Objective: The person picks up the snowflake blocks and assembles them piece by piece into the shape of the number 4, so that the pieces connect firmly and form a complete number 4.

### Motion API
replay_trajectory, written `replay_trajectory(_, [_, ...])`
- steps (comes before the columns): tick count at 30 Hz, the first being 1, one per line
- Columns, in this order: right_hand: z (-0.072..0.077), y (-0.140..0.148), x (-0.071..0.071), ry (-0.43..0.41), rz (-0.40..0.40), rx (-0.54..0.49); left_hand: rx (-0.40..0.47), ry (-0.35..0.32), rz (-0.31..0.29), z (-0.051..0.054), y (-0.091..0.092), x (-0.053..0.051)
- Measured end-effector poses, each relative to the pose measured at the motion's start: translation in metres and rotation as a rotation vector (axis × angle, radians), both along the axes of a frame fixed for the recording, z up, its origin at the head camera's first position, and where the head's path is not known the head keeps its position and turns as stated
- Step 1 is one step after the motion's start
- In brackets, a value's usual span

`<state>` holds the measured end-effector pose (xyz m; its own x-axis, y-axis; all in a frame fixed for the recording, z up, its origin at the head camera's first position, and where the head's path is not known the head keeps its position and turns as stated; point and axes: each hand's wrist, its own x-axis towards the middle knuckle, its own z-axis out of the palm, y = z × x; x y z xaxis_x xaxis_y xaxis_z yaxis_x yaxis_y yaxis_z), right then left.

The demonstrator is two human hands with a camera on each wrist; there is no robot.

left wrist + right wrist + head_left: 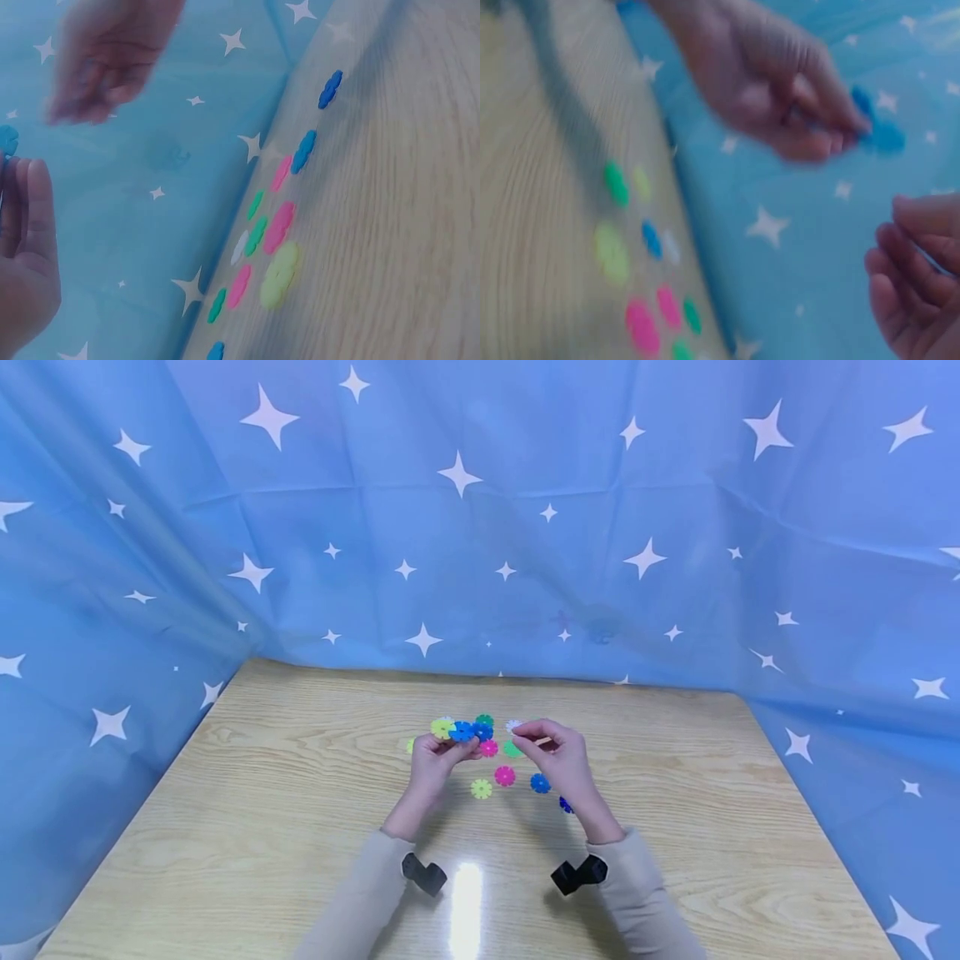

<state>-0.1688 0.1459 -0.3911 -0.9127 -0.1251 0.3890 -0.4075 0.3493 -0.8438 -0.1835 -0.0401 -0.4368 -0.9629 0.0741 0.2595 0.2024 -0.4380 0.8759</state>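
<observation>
My left hand (435, 764) pinches a small chain of flower-shaped plastic discs above the table. In the head view, a blue disc (482, 732) and another blue disc (461, 732) sit side by side there, with a yellow disc (442, 728) at the left end. The right wrist view shows the held blue discs (885, 137) blurred. To the right, my right hand (558, 756) hovers apart from the chain, its fingers loosely bent. Nothing shows between those fingers (911, 270) in the right wrist view. A white disc (513, 725) appears just beyond its fingertips, seemingly on the table.
Loose discs are scattered on the wooden table (262, 793) beneath the hands: pink (505, 776), yellow (482, 789), green (512, 749), blue (540, 783) and several others. A blue curtain (480, 543) with white stars hangs behind the table and along its sides.
</observation>
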Motion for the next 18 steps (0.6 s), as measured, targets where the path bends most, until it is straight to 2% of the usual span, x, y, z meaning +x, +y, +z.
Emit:
replay_trajectory(4, [-0.033, 0.026, -0.012, -0.073, -0.049, 0.085, -0.018, -0.006, 0.017, 0.001, -0.005, -0.003])
replay_trajectory(8, [-0.052, 0.048, -0.011, -0.150, -0.085, 0.193, -0.044, -0.010, 0.032, 0.003, -0.009, -0.005])
replay_trajectory(13, [-0.067, 0.068, -0.003, -0.223, -0.107, 0.320, -0.050, -0.013, 0.031, 0.006, -0.011, -0.006])
replay_trajectory(18, [-0.074, 0.079, 0.007, -0.297, -0.121, 0.391, -0.063, -0.011, 0.028, 0.007, -0.012, -0.006])
